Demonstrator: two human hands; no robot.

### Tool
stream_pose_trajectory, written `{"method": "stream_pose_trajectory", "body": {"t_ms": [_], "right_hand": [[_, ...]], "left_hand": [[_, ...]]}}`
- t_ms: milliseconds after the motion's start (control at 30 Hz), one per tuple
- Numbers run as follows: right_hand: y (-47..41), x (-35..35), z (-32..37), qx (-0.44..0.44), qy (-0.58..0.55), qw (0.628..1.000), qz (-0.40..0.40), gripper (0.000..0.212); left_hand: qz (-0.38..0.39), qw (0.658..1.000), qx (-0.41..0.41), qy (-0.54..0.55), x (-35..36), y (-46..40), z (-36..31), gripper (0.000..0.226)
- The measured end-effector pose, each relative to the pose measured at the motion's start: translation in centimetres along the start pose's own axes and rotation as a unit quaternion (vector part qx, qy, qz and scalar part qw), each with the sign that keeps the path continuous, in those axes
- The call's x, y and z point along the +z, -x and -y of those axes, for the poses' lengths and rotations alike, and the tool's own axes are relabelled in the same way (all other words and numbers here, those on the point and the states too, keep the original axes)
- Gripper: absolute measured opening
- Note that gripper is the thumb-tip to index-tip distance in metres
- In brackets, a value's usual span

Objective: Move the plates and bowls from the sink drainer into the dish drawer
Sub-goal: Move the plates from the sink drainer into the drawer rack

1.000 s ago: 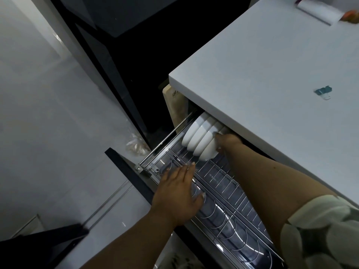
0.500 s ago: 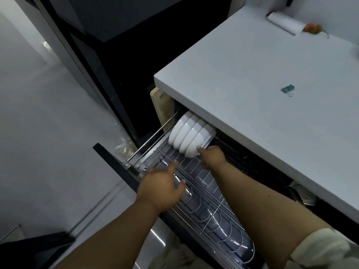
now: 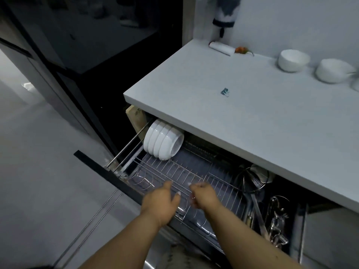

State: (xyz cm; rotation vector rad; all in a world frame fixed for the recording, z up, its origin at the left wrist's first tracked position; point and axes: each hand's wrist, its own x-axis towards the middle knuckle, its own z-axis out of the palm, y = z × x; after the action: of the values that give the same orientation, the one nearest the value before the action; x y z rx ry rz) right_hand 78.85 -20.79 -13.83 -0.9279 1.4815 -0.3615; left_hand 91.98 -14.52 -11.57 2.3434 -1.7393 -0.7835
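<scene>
The dish drawer (image 3: 196, 171) stands pulled out under the white countertop, its wire rack bare in the middle. Several white bowls (image 3: 163, 143) stand nested on edge at the drawer's far left end. My left hand (image 3: 162, 200) hovers over the rack's front edge, fingers apart and holding nothing. My right hand (image 3: 204, 195) is beside it, fingers loosely curled, nothing in it. Both hands are well short of the bowls. Two more white bowls (image 3: 293, 60) (image 3: 333, 70) sit on the countertop by the back wall.
The white countertop (image 3: 223, 117) overhangs the drawer's rear. Metal utensils and a strainer (image 3: 254, 181) fill the drawer's right compartment. A wooden board (image 3: 136, 118) stands left of the drawer. A blue clip (image 3: 224, 92), a white roll (image 3: 221, 47) and a chilli lie on the counter.
My right hand let go of the stacked bowls and drew back to the rack's front. My left hand also pulled back. The view rose, showing bowls on the counter.
</scene>
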Motion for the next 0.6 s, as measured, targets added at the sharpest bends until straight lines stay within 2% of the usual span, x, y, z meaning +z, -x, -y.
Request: {"method": "stream_pose_trajectory", "body": {"t_ms": [100,333,600], "right_hand": [[2.0,-1.8,-1.0,-0.009,-0.001,1.000,0.001,0.025],[7.2,-7.0,-3.9,-0.007,-0.044,0.999,-0.030,0.016],[13.5,-15.6,-6.6,-0.011,-0.127,0.987,-0.101,0.017]], "left_hand": [[0.016,0.997,0.018,0.069,0.9,2.1,-2.0,0.053],[0.003,0.990,0.032,0.138,1.1,6.6,-4.8,0.046],[0.022,0.957,0.035,0.286,2.1,9.8,-12.4,0.032]]}}
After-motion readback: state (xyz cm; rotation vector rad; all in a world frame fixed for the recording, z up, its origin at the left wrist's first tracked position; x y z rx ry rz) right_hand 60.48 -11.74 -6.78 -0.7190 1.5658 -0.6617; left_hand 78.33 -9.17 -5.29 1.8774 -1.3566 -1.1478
